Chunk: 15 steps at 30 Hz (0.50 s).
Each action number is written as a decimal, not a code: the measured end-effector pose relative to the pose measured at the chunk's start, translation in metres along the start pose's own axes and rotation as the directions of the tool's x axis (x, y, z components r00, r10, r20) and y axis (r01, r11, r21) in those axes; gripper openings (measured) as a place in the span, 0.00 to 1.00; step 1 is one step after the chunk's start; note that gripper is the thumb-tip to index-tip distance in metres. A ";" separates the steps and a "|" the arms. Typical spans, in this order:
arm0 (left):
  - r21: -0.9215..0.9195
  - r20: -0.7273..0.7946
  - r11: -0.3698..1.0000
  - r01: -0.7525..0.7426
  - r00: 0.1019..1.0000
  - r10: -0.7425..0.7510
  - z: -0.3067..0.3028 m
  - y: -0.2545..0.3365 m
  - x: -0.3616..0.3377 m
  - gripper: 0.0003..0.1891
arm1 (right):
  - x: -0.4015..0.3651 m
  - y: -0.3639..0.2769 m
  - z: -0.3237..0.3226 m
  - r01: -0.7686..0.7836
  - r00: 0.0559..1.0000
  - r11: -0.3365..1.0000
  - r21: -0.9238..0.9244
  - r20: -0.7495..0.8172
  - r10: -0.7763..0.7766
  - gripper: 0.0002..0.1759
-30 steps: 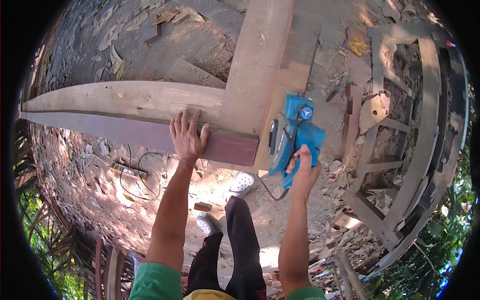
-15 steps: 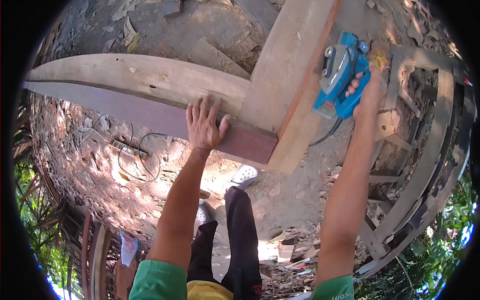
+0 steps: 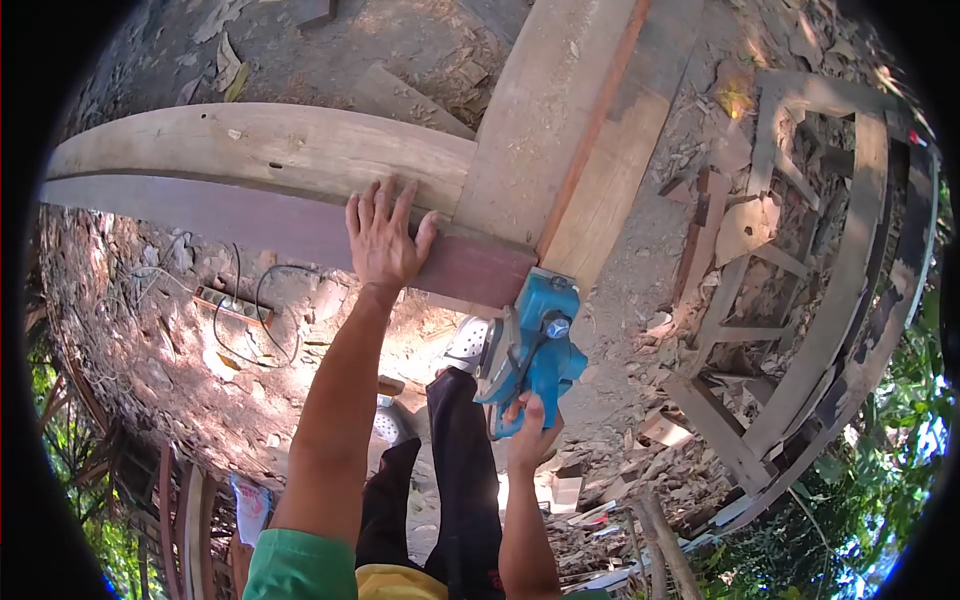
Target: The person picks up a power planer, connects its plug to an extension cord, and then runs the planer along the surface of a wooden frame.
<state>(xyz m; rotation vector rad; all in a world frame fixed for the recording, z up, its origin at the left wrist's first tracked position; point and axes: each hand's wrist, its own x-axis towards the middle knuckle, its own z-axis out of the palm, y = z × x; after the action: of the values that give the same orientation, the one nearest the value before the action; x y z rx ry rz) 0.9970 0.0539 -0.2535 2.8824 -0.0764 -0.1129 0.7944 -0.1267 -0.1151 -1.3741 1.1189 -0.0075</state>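
Note:
My right hand [image 3: 530,425] is wrapped round the handle of a blue electric hand planer [image 3: 543,345]. The planer's front end is right at the end of a reddish-brown board [image 3: 470,268], in front of my legs. My left hand [image 3: 385,235] lies flat with fingers spread over that board and the edge of a pale wooden plank [image 3: 300,150] alongside it. A wide, shavings-strewn plank [image 3: 540,120] crosses at the right end of the board. Beside it runs a lighter plank [image 3: 610,190].
A power strip [image 3: 232,306] with black cable lies on the ground at left. Wooden frames [image 3: 865,230] stand at the right, with scraps [image 3: 700,240] beside them. My shoes [image 3: 468,343] are just below the board. Dry leaves and wood chips litter the dirt.
My right hand has swung the planer from the far right of the planks down and left to the reddish-brown board's end. The left hand stays on the board; the view has shifted slightly.

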 end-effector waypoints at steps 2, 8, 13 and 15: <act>-0.021 -0.004 1.000 -0.012 1.000 0.012 -0.003 0.000 0.001 0.28 | 0.008 -0.011 0.010 0.006 1.000 1.000 0.010 -0.027 -0.006 0.25; -0.003 0.017 1.000 -0.006 1.000 0.006 -0.004 0.001 0.002 0.27 | 0.061 -0.054 0.031 0.035 0.998 0.999 -0.025 -0.051 -0.036 0.24; -0.021 0.007 1.000 -0.012 1.000 0.012 -0.006 0.002 0.003 0.27 | 0.105 -0.097 0.059 0.081 0.995 0.996 -0.023 -0.059 -0.082 0.24; -0.023 0.010 1.000 -0.011 1.000 0.011 -0.006 0.002 0.004 0.27 | 0.125 -0.116 0.070 0.103 0.993 0.994 -0.037 -0.056 -0.105 0.25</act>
<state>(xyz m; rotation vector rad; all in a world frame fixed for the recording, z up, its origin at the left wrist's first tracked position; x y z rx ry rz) 1.0015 0.0531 -0.2472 2.8582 -0.0927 -0.1259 0.9708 -0.1800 -0.1168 -1.4692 1.0984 -0.1050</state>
